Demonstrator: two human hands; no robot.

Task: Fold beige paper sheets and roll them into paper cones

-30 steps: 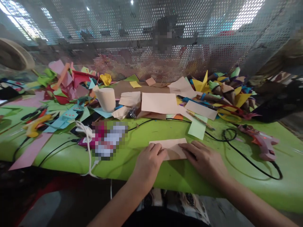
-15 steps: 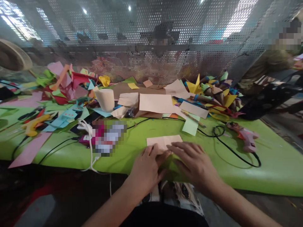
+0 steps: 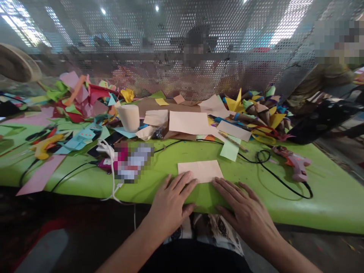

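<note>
A pale peach sheet of paper (image 3: 201, 170) lies flat near the front edge of the green table. My left hand (image 3: 173, 197) rests with its fingertips on the sheet's left front corner, fingers stretched out. At the right front corner, my right hand (image 3: 241, 203) touches the paper with extended fingers. Both thumbs point inward, apart from each other, over the table's edge. Behind the sheet lies a larger peach sheet (image 3: 189, 122) on brown material, and a light green paper (image 3: 229, 150) is to its right.
A pink glue gun (image 3: 297, 163) with a black cord lies right; a yellow glue gun (image 3: 45, 146) lies left. A magenta box with white cable (image 3: 111, 167) sits left of my hands. Paper scraps (image 3: 79, 94), a cream cup (image 3: 129, 117) and paper cones (image 3: 258, 110) line the back.
My hands have spread apart, the left moving left and the right moving right, so more of the peach sheet shows. Its front edge now looks flat between them.
</note>
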